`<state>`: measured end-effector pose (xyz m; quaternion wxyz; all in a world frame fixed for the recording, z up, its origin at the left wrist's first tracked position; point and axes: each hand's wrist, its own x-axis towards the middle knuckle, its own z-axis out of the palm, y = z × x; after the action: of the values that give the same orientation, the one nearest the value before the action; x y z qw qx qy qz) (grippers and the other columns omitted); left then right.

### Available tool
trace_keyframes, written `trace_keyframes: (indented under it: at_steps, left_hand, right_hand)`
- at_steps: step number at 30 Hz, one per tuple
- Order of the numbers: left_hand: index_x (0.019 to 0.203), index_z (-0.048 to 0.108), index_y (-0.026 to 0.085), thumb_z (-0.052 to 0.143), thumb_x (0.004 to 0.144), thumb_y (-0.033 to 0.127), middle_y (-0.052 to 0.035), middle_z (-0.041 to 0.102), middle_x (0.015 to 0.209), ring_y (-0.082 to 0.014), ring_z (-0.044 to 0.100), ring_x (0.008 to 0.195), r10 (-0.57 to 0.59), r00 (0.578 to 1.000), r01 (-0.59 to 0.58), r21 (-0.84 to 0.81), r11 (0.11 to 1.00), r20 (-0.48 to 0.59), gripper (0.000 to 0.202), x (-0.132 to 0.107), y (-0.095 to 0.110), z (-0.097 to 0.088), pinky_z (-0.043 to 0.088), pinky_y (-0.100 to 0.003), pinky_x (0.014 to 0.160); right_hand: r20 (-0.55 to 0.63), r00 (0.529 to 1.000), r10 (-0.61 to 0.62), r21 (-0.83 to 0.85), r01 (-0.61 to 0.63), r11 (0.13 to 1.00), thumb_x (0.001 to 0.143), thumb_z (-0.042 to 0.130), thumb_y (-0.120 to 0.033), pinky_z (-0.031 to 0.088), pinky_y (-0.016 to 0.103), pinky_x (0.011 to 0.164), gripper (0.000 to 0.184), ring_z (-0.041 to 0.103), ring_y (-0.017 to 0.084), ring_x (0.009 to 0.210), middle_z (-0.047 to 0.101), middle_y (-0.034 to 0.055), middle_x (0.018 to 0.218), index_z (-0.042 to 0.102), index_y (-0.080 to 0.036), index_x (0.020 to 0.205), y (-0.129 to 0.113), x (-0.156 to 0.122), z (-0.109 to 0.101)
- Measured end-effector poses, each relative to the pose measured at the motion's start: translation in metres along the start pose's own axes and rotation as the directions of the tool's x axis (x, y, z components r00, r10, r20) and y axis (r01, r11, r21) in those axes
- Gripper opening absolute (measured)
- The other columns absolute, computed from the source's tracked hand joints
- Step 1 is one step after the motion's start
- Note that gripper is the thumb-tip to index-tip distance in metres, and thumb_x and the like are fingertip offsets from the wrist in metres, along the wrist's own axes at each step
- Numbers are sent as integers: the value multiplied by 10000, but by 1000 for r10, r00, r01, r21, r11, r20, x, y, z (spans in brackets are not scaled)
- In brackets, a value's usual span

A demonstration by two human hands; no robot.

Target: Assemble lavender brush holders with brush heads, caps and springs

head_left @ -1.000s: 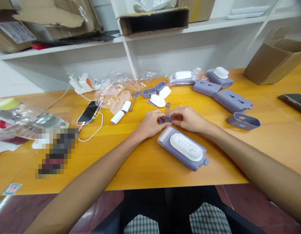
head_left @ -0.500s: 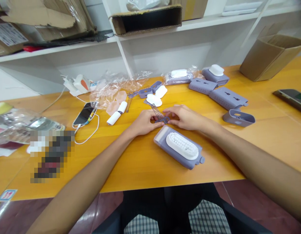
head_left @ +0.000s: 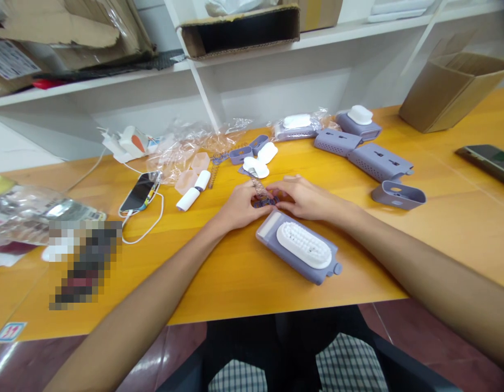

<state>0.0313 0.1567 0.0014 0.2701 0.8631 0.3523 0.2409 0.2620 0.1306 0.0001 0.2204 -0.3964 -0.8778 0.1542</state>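
My left hand point(head_left: 239, 206) and my right hand point(head_left: 303, 197) meet over the orange table point(head_left: 219, 267), both pinched on a small purple plastic piece point(head_left: 263, 202) from which a metal coil spring point(head_left: 258, 185) leans up and to the left. Just in front of my hands lies a purple tray with a white brush point(head_left: 303, 246) set in it. Behind my hands are two loose white pads point(head_left: 260, 160) and a small purple cup part point(head_left: 240, 155).
Purple perforated housings point(head_left: 376, 160) and a purple holder point(head_left: 397, 195) lie to the right, a bagged unit point(head_left: 296, 126) behind. A phone with white cable point(head_left: 141, 191), a white roller point(head_left: 192, 191) and plastic bags sit left. A cardboard box point(head_left: 452, 90) and dark phone point(head_left: 486, 160) are far right.
The spring stood upright between my fingers a second ago; now it leans back and to the left. My hands stay together on the small purple piece.
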Motion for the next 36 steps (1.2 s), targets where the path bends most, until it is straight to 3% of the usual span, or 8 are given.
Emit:
trace_keyframes:
  at_steps: [10,15,26,31,36]
  left_hand:
    - [1056,790,214,818,859,292,-77,754,1135,-234,710,1035,-41,999,40,-105,994,-11,214,-2,-4,-2,569,-399,961]
    - [1025,791,208,835,841,264,-61,776,1059,-236,721,1015,-18,1000,18,-89,996,9,197,0,-4,-6,561,-390,966]
    - [1021,788,205,807,828,242,-48,787,1071,-231,716,998,13,1000,-12,-55,998,14,198,0,-5,-8,560,-378,943]
    - [984,810,196,847,854,360,-48,779,950,-226,698,908,-5,1000,4,-37,999,-25,212,-1,-1,-4,557,-355,838]
    - [983,818,201,861,836,286,-54,779,996,-220,719,899,-18,993,14,-35,999,-117,175,-2,-2,3,569,-359,850]
  right_hand:
    - [-33,999,29,3,-29,1000,971,688,-219,490,384,944,335,692,273,1046,770,97,1112,699,-211,1305,-1,-1,-1]
    - [-34,996,88,61,-86,994,978,689,-235,513,349,881,366,719,238,939,790,77,1059,687,-209,1343,-3,-2,0]
    - [-48,997,63,78,-59,995,965,703,-215,543,362,902,337,745,244,962,806,90,1091,706,-202,1301,-4,-3,1]
    - [-102,990,97,154,-80,985,919,744,-202,559,338,859,350,755,233,920,813,73,1025,720,-193,1268,-3,-3,4]
    - [-144,979,146,235,-110,966,866,749,-132,556,322,793,340,739,206,780,798,29,855,745,-182,1203,2,-1,6]
